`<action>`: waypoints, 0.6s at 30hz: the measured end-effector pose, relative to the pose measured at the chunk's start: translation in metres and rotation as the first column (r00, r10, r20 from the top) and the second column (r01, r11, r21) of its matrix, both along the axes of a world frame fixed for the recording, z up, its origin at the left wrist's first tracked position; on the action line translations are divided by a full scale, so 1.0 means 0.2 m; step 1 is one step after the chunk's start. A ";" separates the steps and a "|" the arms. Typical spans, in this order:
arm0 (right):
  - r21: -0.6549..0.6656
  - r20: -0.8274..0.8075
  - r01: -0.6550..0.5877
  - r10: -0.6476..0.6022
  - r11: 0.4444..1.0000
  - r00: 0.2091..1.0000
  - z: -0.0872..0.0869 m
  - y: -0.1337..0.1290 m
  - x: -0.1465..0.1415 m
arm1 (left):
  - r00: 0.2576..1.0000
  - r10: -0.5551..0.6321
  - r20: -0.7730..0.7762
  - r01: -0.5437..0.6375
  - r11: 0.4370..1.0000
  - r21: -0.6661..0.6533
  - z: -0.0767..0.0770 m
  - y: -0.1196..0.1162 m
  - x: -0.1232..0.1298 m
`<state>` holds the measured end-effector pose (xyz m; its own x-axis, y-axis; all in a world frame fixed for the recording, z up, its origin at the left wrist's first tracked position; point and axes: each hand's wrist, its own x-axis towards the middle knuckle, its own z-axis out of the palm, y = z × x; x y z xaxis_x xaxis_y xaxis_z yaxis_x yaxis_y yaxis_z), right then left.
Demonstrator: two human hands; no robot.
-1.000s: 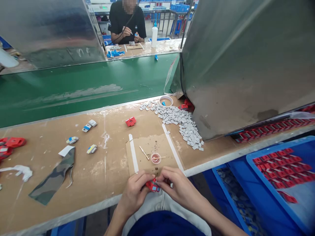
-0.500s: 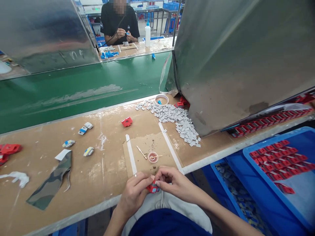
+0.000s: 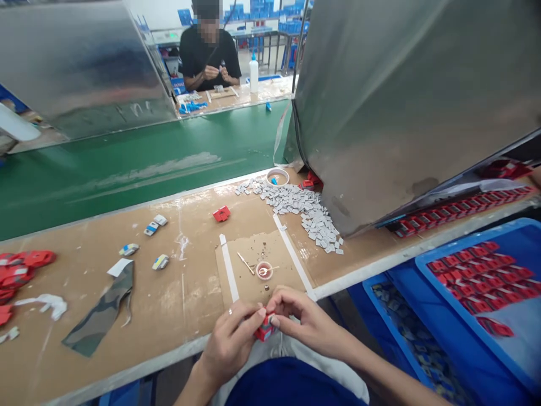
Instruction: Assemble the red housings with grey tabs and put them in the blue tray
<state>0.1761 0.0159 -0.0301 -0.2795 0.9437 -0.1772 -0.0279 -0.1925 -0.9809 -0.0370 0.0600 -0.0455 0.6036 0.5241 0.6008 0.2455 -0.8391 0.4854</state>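
Close to my body, in front of the table's near edge, my left hand (image 3: 231,337) grips a small red plastic part (image 3: 264,332) with grey and white on it. My right hand (image 3: 303,320) pinches at the same part from the other side, thumb and fingertips together. Whether a smaller piece is between those fingertips I cannot make out. Just beyond the hands, a small round cup (image 3: 264,271) of reddish contents has a thin stick in it. A pale pointed stick (image 3: 245,263) lies to its left. Another red part (image 3: 221,213) rests farther back.
A heap of small grey tiles (image 3: 308,206) lies against a large metal housing (image 3: 401,113). Rows of red parts fill a blue tray (image 3: 422,265) at right. Camouflage cloth (image 3: 103,310) and more red parts (image 3: 25,268) lie left. A co-worker (image 3: 210,56) sits beyond the green belt (image 3: 118,169).
The view has shifted, bringing more red parts in at the left. In my hands the red part has turned, showing a different side. Both hands stay on it.
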 end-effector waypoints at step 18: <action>0.438 0.220 0.189 -0.309 0.879 0.925 0.27 -0.02 -0.08 | 0.964 0.153 0.219 0.012 0.795 -0.606 0.30 0.04 0.06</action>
<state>0.1593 0.0115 0.0237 -0.0218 0.9802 0.1970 0.2600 0.1959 -0.9455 -0.0255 0.0686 0.0153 0.4272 0.8616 0.2741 0.0970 -0.3451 0.9335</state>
